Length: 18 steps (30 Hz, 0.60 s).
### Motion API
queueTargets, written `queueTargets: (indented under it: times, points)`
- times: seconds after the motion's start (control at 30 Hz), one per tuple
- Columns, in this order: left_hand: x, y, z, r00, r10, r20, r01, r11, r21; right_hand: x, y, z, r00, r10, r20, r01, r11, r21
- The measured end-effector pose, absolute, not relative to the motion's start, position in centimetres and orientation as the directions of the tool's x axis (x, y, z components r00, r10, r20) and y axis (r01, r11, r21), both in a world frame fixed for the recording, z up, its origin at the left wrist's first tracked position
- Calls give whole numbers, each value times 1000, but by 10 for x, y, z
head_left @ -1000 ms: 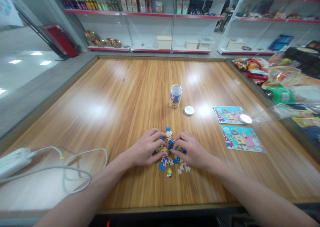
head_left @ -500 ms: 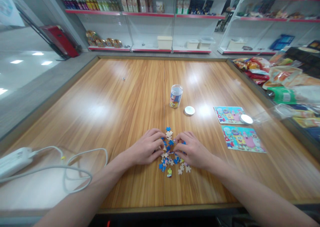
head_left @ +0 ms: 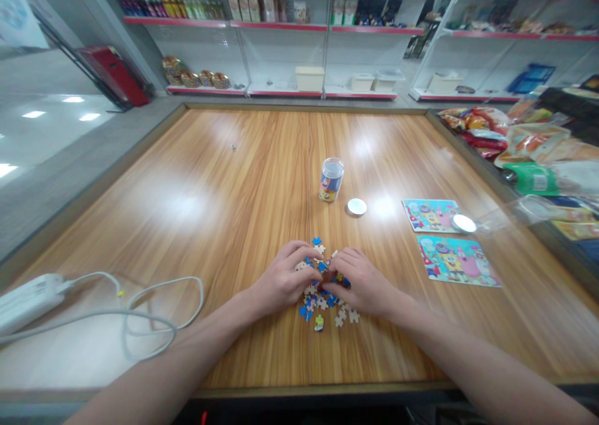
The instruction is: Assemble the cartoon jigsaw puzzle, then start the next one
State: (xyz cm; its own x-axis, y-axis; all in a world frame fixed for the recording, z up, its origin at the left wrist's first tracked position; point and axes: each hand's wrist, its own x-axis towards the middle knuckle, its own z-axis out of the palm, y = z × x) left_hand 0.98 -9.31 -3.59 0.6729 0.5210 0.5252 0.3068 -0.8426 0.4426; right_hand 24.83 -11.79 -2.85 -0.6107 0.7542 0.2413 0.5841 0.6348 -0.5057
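Note:
A small heap of loose jigsaw pieces [head_left: 322, 303], blue, white and yellow, lies on the wooden table [head_left: 224, 213] near its front edge. My left hand [head_left: 285, 281] and my right hand [head_left: 362, 284] rest on the heap from either side. Their fingers are curled and meet in the middle over the pieces, pinching some together. Most of the heap is hidden under the hands; a few pieces show in front and behind. Farther back stands a clear round jar [head_left: 331, 179] with a cartoon label, its white lid [head_left: 356, 207] lying beside it.
Two finished cartoon puzzle pictures [head_left: 456, 259] lie to the right, with another white lid [head_left: 464, 223] on the upper one. A white power strip with looped cable [head_left: 126, 325] sits front left. Snack bags [head_left: 528, 144] crowd the right edge. Store shelves stand behind.
Both hands have drawn closer together over the heap, their fingertips now touching in the middle. The view has shifted slightly.

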Motion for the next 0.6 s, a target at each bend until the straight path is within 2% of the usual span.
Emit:
queueTargets:
  times: [0.13, 0.33, 0.6]
  points:
    - [11, -94, -35, 687, 523, 504, 318, -840, 439, 248, -117, -31, -588, 769, 249, 636, 630, -445]
    - [2, -92, -35, 694, 631, 347, 464, -760, 454, 250, -116, -35, -577, 780, 240, 668, 620, -411]
    - [-1, -90, -35, 731, 623, 280, 470, -756, 456, 251, -115, -32, -581, 780, 234, 666, 620, -414]
